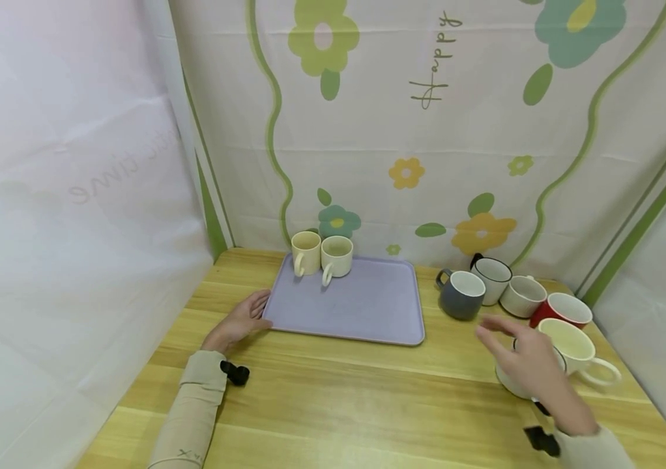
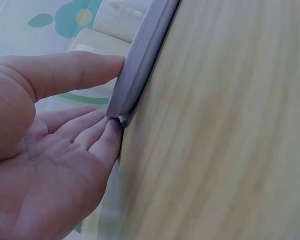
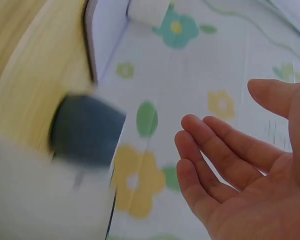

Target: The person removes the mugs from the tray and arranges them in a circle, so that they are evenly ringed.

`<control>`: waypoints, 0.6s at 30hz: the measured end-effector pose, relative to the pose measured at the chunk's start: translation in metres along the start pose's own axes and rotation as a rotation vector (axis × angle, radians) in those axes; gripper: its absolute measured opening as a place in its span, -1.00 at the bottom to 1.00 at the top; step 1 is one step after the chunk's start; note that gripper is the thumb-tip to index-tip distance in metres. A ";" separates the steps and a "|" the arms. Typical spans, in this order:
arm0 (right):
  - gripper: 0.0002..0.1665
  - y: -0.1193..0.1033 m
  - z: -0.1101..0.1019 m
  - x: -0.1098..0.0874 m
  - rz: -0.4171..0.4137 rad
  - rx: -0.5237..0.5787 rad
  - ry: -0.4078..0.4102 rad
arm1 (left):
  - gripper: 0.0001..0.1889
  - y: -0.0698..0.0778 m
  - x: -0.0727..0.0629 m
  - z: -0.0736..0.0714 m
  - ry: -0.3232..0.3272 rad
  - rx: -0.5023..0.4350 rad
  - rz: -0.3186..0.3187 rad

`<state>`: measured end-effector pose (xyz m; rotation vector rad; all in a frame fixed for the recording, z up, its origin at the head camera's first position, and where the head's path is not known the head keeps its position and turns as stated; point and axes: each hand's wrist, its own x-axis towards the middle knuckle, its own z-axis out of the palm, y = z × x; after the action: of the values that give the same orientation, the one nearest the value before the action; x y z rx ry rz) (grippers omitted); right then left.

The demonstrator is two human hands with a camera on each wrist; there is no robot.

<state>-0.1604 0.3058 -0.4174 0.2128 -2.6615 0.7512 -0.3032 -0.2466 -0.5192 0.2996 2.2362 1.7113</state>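
Note:
A lilac tray (image 1: pixel 362 306) lies on the wooden table, with a pale yellow mug (image 1: pixel 308 254) and a cream mug (image 1: pixel 339 257) side by side at its back left. My left hand (image 1: pixel 242 320) pinches the tray's left edge near the front corner; in the left wrist view the thumb (image 2: pixel 85 72) rests against the rim and the fingertips lie at its lower edge. Over a white, dark-rimmed mug (image 1: pixel 511 381), my right hand (image 1: pixel 529 358) hovers with nothing in it. The right wrist view shows its fingers (image 3: pixel 225 155) loosely extended, thumb apart. The hand partly covers that mug.
Right of the tray stand a dark grey mug (image 1: pixel 462 296), a white mug with a dark rim (image 1: pixel 492 280), a greyish-white mug (image 1: pixel 523 296), a red mug (image 1: pixel 562 309) and a large cream-yellow cup (image 1: pixel 570 345). A printed curtain (image 1: pixel 368 130) hangs behind the table.

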 end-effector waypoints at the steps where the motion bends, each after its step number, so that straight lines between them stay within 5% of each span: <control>1: -0.59 -0.007 0.010 0.009 -0.030 0.017 -0.016 | -0.07 0.000 0.000 0.000 -0.001 0.000 0.000; 9: -0.46 -0.073 0.097 0.079 -0.152 0.201 -0.201 | -0.08 0.000 -0.001 -0.002 -0.004 -0.003 0.009; 18: -0.40 -0.125 0.199 0.147 -0.011 0.416 -0.304 | -0.07 -0.002 0.000 -0.003 -0.008 -0.002 0.017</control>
<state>-0.3266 0.0881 -0.4586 0.4830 -2.7419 1.3617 -0.3040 -0.2503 -0.5200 0.3257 2.2324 1.7170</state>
